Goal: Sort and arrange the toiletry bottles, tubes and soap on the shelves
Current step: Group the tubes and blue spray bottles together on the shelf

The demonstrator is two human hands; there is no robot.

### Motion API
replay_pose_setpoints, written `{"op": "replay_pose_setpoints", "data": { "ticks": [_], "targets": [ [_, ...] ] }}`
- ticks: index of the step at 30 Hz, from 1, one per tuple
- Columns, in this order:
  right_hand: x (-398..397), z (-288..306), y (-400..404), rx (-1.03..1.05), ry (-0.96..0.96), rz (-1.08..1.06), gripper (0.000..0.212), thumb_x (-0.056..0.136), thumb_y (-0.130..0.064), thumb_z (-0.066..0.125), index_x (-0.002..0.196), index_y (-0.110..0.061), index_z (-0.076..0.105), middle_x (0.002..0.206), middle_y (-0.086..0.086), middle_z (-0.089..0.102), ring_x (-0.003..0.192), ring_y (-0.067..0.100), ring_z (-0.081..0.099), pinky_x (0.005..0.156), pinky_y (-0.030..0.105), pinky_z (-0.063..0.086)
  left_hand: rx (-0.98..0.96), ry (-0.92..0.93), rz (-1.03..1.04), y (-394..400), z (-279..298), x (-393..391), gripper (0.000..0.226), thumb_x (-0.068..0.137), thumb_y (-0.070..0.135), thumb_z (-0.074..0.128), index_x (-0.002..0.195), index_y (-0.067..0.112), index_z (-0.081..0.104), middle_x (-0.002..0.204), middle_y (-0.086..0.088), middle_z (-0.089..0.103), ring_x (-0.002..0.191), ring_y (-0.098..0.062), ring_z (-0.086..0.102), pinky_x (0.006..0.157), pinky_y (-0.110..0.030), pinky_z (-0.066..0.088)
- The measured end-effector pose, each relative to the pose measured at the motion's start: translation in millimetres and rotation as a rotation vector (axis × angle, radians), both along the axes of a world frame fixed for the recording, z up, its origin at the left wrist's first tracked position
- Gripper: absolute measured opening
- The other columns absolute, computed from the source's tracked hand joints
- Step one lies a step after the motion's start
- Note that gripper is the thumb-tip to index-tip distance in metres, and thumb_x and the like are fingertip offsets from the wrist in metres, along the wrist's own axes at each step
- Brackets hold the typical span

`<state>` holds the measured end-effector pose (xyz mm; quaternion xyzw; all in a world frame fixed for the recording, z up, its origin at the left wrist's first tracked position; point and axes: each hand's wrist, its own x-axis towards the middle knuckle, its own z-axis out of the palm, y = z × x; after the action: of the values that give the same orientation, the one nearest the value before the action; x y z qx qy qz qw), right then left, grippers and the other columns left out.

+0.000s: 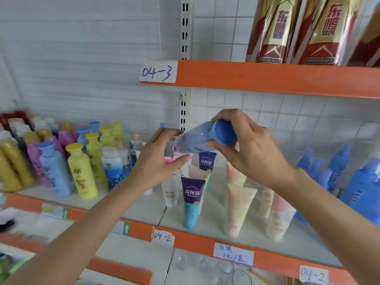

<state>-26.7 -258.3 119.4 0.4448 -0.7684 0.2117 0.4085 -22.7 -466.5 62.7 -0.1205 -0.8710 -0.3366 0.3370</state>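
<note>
1. R hand (244, 147) is gripping a pale blue bottle (195, 140) by its blue cap (223, 131), fingers curled round the cap end; bottle is lying tilted nearly sideways in mid-air, above the tubes on the middle shelf (141, 208).
2. L hand (162, 159) is sitting just beside the bottle's base, fingers straight-ish & spread, thumb below. Can't tell if fingertips are touching the bottle; it's not gripping anything.
3. Judgement: step in hand is probably turning the bottle upright & placing it w/ its own kind. The blue-capped pale blue bottles (54, 167) are standing at left among the yellow bottles (82, 171) & pink ones, so that's the likely spot.
4. To do it well: L hand should be cupping the base while R is rotating the cap upward, so it isn't slipping.
5. Carry it high over the purple-topped tube (191, 200) & the pastel tubes (238, 210); these are standing on their caps & look easy to topple.
6. Set it down label facing out, in line w/ matching caps, not squeezed against neighbours.
7. Darker blue bottles (337, 173) at right look like a diff product, so it likely shouldn't go there.
</note>
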Motion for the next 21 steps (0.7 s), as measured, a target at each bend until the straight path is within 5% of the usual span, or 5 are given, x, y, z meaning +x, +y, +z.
{"op": "replay_pose_setpoints", "data": {
  "ticks": [4,9,12,17,21],
  "targets": [
    [4.5,0.6,-15.6,-0.038,-0.11,0.181,0.039,0.081,-0.029,0.062,0.109,-0.005,0.05,0.101,0.003,0.061,0.067,0.006,0.038,0.062,0.021,0.04,-0.047,0.082,-0.012,12.2,9.9,24.8,0.061,0.067,0.035,0.074,0.119,0.012,0.051,0.106,0.018,0.051,0.101,-0.004,0.051,0.082,-0.005,0.037],
    [1.4,4.4,-33.2,0.109,-0.386,0.349,0.042,0.079,-0.023,0.071,0.11,-0.007,0.049,0.086,-0.014,0.051,0.067,-0.007,0.049,0.065,0.008,0.038,0.025,-0.021,0.156,5.8,-8.2,48.7,0.068,0.059,0.054,0.071,0.11,0.012,0.055,0.096,0.0,0.066,0.086,-0.016,0.062,0.069,-0.031,0.051],
    [-12.8,3.6,-33.1,0.208,-0.509,0.335,0.048,0.08,-0.023,0.07,0.121,-0.015,0.046,0.099,-0.016,0.055,0.068,0.008,0.058,0.064,0.008,0.041,0.119,-0.102,0.211,-5.9,-23.2,59.7,0.07,0.053,0.06,0.068,0.105,0.015,0.057,0.089,0.001,0.068,0.08,-0.015,0.065,0.067,-0.034,0.053],
    [-36.5,-5.9,-36.6,0.333,-0.546,0.202,0.038,0.086,-0.024,0.063,0.121,-0.02,0.049,0.107,-0.006,0.057,0.075,0.013,0.062,0.066,0.008,0.042,0.295,-0.218,0.229,-36.9,-29.0,64.3,0.04,0.063,0.03,0.084,0.089,0.03,0.053,0.08,0.015,0.062,0.062,0.01,0.058,0.054,-0.007,0.044],
    [-48.2,-20.3,-66.2,0.484,-0.534,0.115,0.028,0.088,-0.022,0.06,0.115,-0.017,0.057,0.109,-0.003,0.061,0.082,0.01,0.055,0.071,0.016,0.041,0.351,-0.277,0.214,-73.8,-30.4,59.3,0.043,0.052,0.046,0.079,0.086,0.035,0.054,0.086,0.01,0.067,0.077,-0.002,0.064,0.067,-0.024,0.05]
  ]
}}
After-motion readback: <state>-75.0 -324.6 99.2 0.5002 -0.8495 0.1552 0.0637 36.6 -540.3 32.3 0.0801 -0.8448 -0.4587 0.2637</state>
